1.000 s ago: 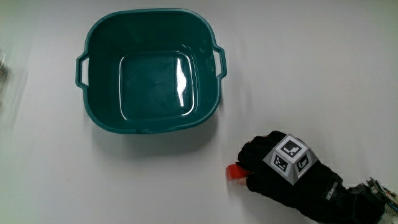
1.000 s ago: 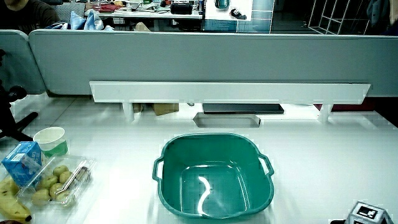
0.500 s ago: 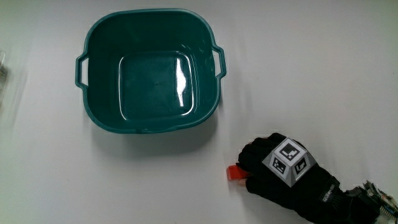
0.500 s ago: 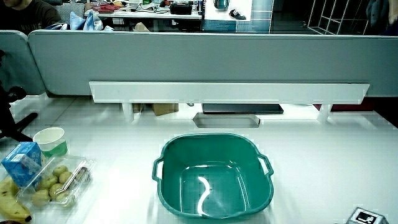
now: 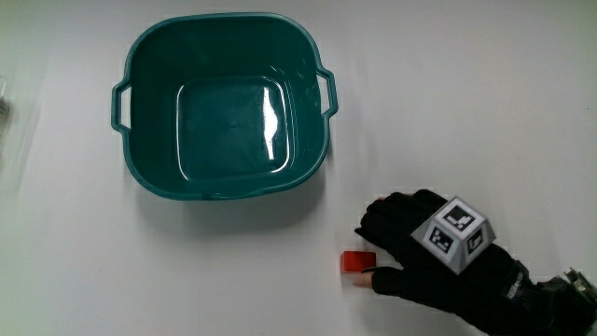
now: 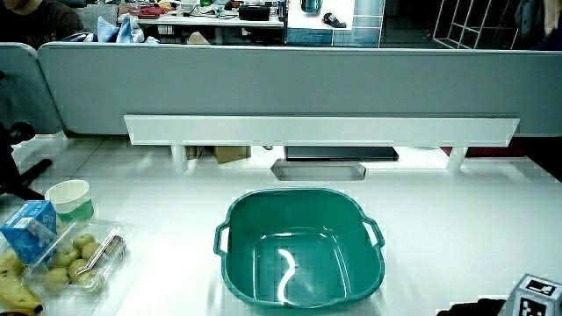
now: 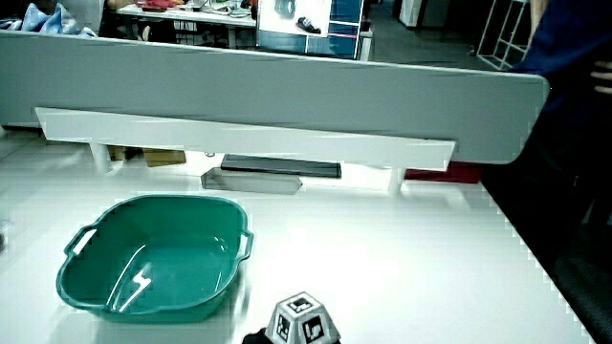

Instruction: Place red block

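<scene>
The small red block [image 5: 357, 262] lies on the white table, nearer to the person than the teal basin [image 5: 224, 19]. The hand [image 5: 415, 247] rests on the table right beside the block, fingers spread and holding nothing; the block sits just off the tips of thumb and fingers. The patterned cube [image 5: 459, 233] rides on the glove's back. In both side views only that cube [image 6: 537, 298] [image 7: 304, 320] and a sliver of glove show; the block is out of sight there. The basin [image 6: 299, 195] [image 7: 153, 203] holds nothing.
In a side view, a paper cup [image 6: 71, 198], a blue carton [image 6: 26, 230], a clear box of small fruit [image 6: 79, 256] and bananas [image 6: 13, 290] sit at the table's edge, away from the basin. A low grey partition [image 6: 281, 88] closes off the table.
The fingers have opened and the hand has drawn back from the red block, which now lies fully uncovered on the table. The basin has not moved.
</scene>
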